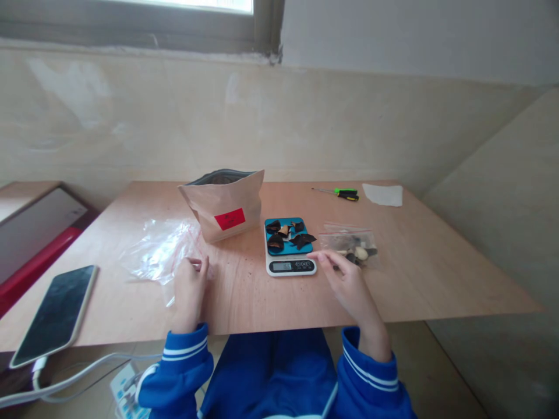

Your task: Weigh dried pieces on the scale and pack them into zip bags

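Observation:
A small kitchen scale (pixel 289 247) with a blue top stands mid-table, carrying several dark dried pieces (pixel 288 234). My right hand (pixel 346 284) rests just right of it, fingers loosely curled and apart, holding nothing, beside a small zip bag (pixel 349 243) filled with dark and pale pieces. My left hand (pixel 189 290) lies on the table with its fingers curled at the red-striped edge of a pile of clear zip bags (pixel 159 254). Behind them stands an open kraft paper pouch (pixel 226 205) with a red label.
A phone (pixel 56 313) on a white cable lies at the table's left front edge. A green-handled screwdriver (pixel 341 194) and a white paper (pixel 384 195) lie at the back right. A red-edged surface (pixel 35 244) stands to the left. The wall is close behind.

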`<act>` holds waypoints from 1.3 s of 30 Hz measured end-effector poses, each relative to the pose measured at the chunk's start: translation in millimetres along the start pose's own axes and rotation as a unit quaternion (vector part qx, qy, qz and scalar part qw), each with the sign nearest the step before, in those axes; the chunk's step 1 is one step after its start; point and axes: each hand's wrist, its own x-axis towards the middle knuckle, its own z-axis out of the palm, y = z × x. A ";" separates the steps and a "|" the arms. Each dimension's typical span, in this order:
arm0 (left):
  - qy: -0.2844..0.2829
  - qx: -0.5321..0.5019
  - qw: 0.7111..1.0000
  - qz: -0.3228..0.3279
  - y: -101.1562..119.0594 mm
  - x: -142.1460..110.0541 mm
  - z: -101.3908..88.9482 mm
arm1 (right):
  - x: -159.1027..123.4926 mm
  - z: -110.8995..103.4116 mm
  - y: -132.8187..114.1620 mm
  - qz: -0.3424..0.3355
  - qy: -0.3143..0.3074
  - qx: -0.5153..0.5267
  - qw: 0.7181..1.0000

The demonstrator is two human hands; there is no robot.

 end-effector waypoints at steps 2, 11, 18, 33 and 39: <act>0.008 0.002 1.000 -0.003 0.8 2.1 1.5 | -0.3 2.6 -3.4 -0.005 -0.006 0.007 1.000; -0.018 -0.023 1.000 -0.008 6.3 -4.4 -8.1 | -3.2 -0.8 -4.4 0.015 -0.024 0.025 0.999; -0.092 -0.128 0.987 0.041 38.7 -36.0 -25.6 | -0.6 27.2 -20.2 0.038 -0.119 0.093 0.988; -0.126 -0.244 0.954 0.121 67.5 -62.7 -68.1 | 129.6 26.6 20.4 0.001 -0.111 -0.310 0.944; -0.054 -0.218 0.967 0.125 64.2 -63.0 -74.7 | 154.3 34.7 44.3 0.019 -0.136 -0.340 0.930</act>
